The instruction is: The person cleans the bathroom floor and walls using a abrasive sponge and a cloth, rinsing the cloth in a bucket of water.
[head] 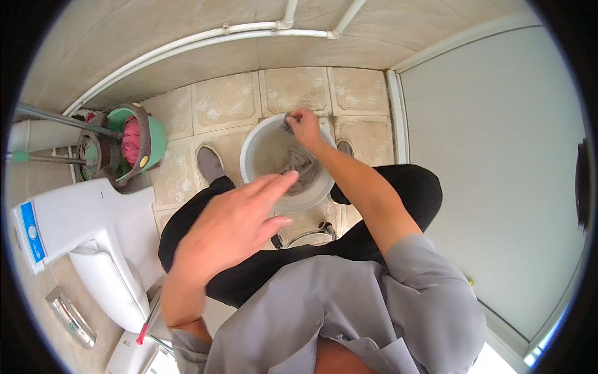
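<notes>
A round white plastic basin point(249, 159) with cloudy water stands on the tiled floor between my feet. Bunched grey wet cloth point(301, 163) lies in it, towards the near side. At the basin's far rim, my right hand point(306, 128) pinches a small dark grey textured piece point(288, 124); whether this is cloth or a scrubber I cannot tell. My left hand point(236, 222) is raised near the camera, fingers extended and thumb apart, with nothing in it. It covers part of the basin's near left side.
Left of the basin stands a green mop bucket point(158, 138) with a pink cloth point(131, 140) and mop handles point(51, 117). A white washbasin point(70, 210) is nearer on the left. White pipes point(187, 44) run along the wall, and a pale door panel point(486, 154) rises on the right.
</notes>
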The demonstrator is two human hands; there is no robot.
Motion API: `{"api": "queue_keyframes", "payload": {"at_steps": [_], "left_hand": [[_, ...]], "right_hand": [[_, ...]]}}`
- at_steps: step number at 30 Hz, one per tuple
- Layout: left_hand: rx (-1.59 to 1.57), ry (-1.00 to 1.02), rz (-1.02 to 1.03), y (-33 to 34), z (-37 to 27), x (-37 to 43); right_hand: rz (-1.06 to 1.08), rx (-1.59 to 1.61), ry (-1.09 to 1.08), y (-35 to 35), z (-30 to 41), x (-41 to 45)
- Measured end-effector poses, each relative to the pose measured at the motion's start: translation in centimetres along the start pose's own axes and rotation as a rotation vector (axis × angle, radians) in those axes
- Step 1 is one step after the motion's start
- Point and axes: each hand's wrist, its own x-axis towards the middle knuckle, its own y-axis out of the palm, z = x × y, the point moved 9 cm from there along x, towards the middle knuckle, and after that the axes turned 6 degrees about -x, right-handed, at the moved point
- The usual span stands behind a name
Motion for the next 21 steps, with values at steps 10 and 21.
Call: {"api": "queue_keyframes", "payload": {"at_steps": [10, 21], "left_hand": [[0.487, -0.405, 0.033, 1.6, 9.8, 2.1], [0.454, -0.223, 0.041, 4.9, 11.2, 5.6]], "right_hand": [[-0.238, -0.527, 0.048, -9.6, -5.7, 1.9], [0.33, -0.613, 0.358, 5.3, -13.3, -10.3]]}}
